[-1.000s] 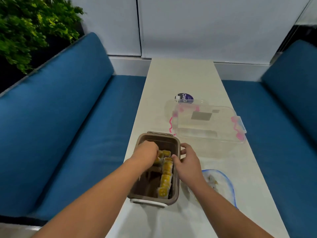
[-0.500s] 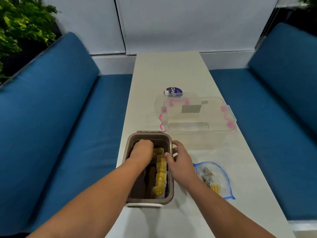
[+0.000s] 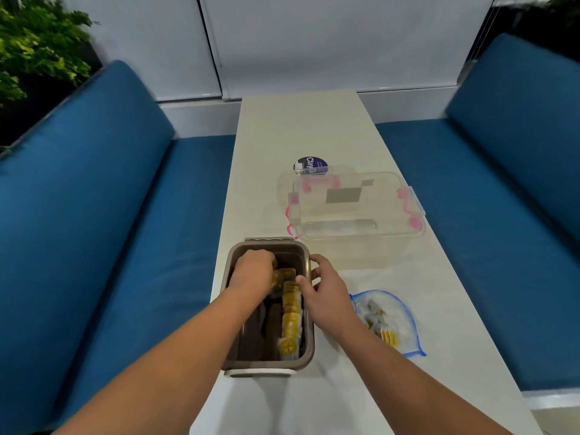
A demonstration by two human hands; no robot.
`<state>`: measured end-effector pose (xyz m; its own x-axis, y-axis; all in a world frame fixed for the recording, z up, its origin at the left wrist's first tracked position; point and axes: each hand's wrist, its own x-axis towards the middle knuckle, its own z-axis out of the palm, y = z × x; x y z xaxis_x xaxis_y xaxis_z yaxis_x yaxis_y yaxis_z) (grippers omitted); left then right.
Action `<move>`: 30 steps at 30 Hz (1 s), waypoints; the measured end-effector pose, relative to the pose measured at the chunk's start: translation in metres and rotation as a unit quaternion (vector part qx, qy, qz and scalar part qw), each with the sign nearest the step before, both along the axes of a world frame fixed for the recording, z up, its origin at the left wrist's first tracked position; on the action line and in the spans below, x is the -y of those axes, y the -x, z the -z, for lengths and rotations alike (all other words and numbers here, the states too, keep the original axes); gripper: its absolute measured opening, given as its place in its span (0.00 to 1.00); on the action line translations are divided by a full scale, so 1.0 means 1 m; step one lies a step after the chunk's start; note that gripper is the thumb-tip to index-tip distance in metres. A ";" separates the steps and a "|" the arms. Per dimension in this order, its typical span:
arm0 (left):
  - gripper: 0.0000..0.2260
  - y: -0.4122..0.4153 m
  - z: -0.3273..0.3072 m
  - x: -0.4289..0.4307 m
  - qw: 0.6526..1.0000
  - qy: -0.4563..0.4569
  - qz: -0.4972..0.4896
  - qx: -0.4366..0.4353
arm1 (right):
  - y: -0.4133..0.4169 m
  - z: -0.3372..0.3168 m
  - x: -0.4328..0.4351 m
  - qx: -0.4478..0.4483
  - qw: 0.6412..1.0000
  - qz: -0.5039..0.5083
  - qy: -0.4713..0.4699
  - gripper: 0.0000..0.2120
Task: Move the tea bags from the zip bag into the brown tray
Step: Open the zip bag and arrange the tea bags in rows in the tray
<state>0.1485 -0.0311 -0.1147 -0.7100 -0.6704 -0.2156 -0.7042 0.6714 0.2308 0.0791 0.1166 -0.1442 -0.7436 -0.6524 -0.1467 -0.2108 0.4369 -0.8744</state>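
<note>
The left hand [image 3: 254, 273] is down inside the brown tray [image 3: 309, 346], at its far end. Its fingers are curled under and closed on the tea bags [image 3: 292, 318] at the top of a row (the fingertips themselves are hidden behind the back of the hand). The row of yellow-printed bags stands on edge along the tray's right wall, running from the hand to the near end.

The right hand [image 3: 326, 291] grips that same right wall near the far corner. Its thumb is hooked over the rim on the inside, touching the row, and its fingers wrap the outside.

The tray sits at the left edge of a long pale table [image 3: 301, 127], with a white piece showing under its near end.

Just to the right, partly under the right forearm, the zip bag [image 3: 405, 312] lies flat with its blue-edged outline showing. A few more yellow bags and some darker contents are inside it.

Beyond the tray stands a clear plastic box [image 3: 354, 233] with pink clasps. Behind it is a small tub with a purple "Clay" lid [image 3: 310, 164].

Blue cushioned benches [image 3: 94, 215] flank the table on both sides. A leafy plant [image 3: 37, 42] fills the far left corner.
</note>
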 end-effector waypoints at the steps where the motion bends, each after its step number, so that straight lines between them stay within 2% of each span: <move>1: 0.13 -0.001 -0.004 0.000 1.000 0.000 -0.006 -0.018 | 0.001 -0.001 -0.001 0.002 1.000 -0.003 -0.004 0.25; 5: 0.08 -0.005 -0.031 -0.013 0.991 -0.022 -0.050 -0.123 | 0.009 -0.008 -0.013 0.004 1.000 -0.013 -0.019 0.26; 10: 0.05 0.002 -0.072 -0.058 0.966 -0.087 -0.035 -0.242 | 0.039 -0.022 -0.047 -0.025 1.000 -0.012 0.007 0.12; 14: 0.06 0.019 -0.078 -0.106 0.949 -0.135 -0.002 -0.286 | 0.069 -0.029 -0.087 -0.034 0.999 0.013 0.006 0.08; 19: 0.06 0.048 -0.040 -0.154 0.965 -0.155 0.047 -0.206 | 0.093 -0.013 -0.135 -0.044 0.997 0.019 -0.065 0.07; 25: 0.08 0.065 0.013 -0.183 0.984 -0.150 0.077 -0.056 | 0.090 0.013 -0.171 -0.018 0.985 -0.007 -0.173 0.22; 27: 0.08 0.066 0.024 -0.188 0.987 -0.134 0.088 -0.002 | 0.088 0.021 -0.178 -0.003 0.980 -0.009 -0.198 0.25; 28: 0.08 0.064 0.028 -0.190 0.987 -0.124 0.098 0.004 | 0.087 0.023 -0.179 0.014 0.978 -0.015 -0.210 0.23; 30: 0.07 0.063 0.034 -0.197 0.988 -0.108 0.108 0.013 | 0.085 0.028 -0.181 0.052 0.974 -0.021 -0.219 0.14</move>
<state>0.0856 0.1661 -0.1485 -0.8238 -0.4403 -0.3571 -0.5574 0.7440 0.3685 -0.0055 0.2973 -0.1726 -0.6836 -0.5396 -0.4914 -0.1566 0.7660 -0.6234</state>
